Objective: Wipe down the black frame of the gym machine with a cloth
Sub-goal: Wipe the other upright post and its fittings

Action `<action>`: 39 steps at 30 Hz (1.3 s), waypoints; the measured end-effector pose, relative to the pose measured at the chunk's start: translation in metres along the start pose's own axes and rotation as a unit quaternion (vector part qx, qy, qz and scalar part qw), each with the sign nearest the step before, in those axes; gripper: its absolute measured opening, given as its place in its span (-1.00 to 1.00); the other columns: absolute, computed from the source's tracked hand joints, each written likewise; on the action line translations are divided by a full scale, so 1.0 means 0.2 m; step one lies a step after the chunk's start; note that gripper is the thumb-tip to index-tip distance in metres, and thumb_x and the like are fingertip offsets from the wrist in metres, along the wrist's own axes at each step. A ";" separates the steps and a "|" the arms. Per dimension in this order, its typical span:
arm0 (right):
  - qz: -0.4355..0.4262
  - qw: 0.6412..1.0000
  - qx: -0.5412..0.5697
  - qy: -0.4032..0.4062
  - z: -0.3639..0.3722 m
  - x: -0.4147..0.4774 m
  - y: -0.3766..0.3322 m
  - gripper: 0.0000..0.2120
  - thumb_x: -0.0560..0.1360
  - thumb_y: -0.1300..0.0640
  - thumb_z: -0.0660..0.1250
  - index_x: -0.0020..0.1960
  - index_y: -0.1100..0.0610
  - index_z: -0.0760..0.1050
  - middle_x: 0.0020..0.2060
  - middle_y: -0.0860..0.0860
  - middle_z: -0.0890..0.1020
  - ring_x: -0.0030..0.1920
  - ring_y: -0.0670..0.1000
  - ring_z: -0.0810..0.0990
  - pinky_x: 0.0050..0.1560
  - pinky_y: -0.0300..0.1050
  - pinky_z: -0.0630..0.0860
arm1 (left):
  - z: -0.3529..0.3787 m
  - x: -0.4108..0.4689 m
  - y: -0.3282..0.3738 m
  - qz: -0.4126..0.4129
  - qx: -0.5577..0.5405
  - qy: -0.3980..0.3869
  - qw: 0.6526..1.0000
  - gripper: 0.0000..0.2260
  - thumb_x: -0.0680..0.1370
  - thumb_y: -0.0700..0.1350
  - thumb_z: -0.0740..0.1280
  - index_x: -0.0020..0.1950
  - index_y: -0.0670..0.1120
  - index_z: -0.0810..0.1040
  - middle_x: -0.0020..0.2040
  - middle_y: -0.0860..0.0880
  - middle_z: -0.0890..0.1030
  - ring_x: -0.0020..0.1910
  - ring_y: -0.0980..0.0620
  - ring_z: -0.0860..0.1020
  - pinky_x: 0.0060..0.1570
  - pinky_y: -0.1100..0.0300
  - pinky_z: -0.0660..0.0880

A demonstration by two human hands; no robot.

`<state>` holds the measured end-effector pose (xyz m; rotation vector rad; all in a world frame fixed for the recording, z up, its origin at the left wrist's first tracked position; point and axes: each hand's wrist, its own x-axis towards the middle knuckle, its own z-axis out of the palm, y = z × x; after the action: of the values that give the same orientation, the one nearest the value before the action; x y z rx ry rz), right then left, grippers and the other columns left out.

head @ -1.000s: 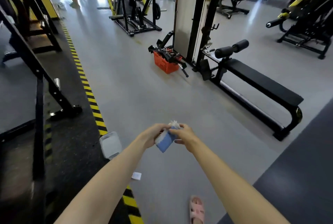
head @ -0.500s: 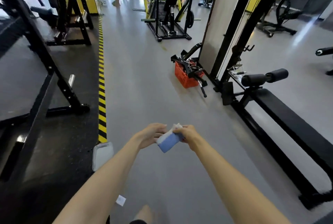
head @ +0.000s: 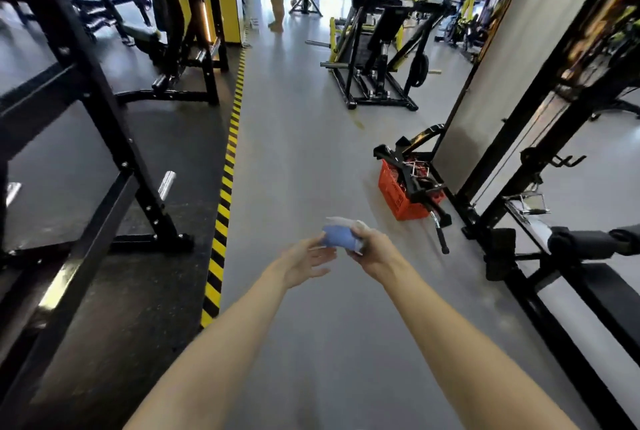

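Blue cloth (head: 337, 238), just one, gripped by right hand (head: 376, 250) fingers; left hand (head: 304, 261) fingers relaxed at its edge.

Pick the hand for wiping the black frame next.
Right, likely. The right hand grips the blue cloth; the left hand is open, just touching its edge. A black frame stands on the right too.

Bright daylight, glossy floor glare, blurred warped edges.
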<state>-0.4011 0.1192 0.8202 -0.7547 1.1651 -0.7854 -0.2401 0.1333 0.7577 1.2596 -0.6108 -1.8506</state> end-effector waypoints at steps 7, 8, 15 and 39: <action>0.048 0.995 -0.050 -0.071 0.56 0.66 -0.17 -0.82 0.54 0.29 0.22 0.13 0.19 0.46 -0.15 0.06 0.57 -0.20 -0.01 0.53 -0.22 -0.20 0.45 | -0.45 0.25 0.47 0.127 -0.183 0.189 0.956 -0.79 0.61 -0.17 0.25 0.23 -0.18 0.47 0.06 -0.11 0.55 -0.07 0.02 0.54 0.08 0.09 0.39; 0.054 0.992 -0.073 -0.085 0.64 0.75 -0.18 -0.83 0.53 0.27 0.24 0.11 0.17 0.45 -0.16 0.04 0.56 -0.20 -0.01 0.53 -0.20 -0.19 0.43 | -0.52 0.28 0.53 0.139 -0.187 0.210 0.949 -0.79 0.61 -0.17 0.24 0.23 -0.18 0.47 0.06 -0.11 0.55 -0.07 0.00 0.54 0.07 0.09 0.40; 0.042 0.955 -0.210 -0.204 1.09 1.46 -0.46 -0.78 0.52 0.15 0.35 0.14 0.04 0.43 -0.18 -0.01 0.49 -0.19 -0.08 0.44 -0.16 -0.16 0.31 | -0.93 0.59 1.04 0.204 -0.215 0.317 0.901 -0.82 0.57 -0.23 0.21 -0.20 -0.14 0.54 -0.33 -0.05 0.57 -0.31 0.00 0.54 -0.32 0.23 0.46; 0.056 0.915 -0.277 -0.289 2.38 3.27 -1.39 -0.69 0.55 0.22 0.29 0.24 0.34 0.49 0.11 0.27 0.61 0.10 0.24 0.60 0.13 0.15 0.55 | -2.07 1.64 2.65 0.205 -0.084 0.269 0.937 -0.60 0.46 -0.31 0.22 0.29 -0.12 0.44 0.06 -0.17 0.56 -0.09 -0.05 0.58 -0.20 0.09 0.54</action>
<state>0.1555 -0.5291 0.8388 -1.2749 0.8700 -0.0901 0.2616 -0.4173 0.8194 1.3281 -0.3643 -1.1210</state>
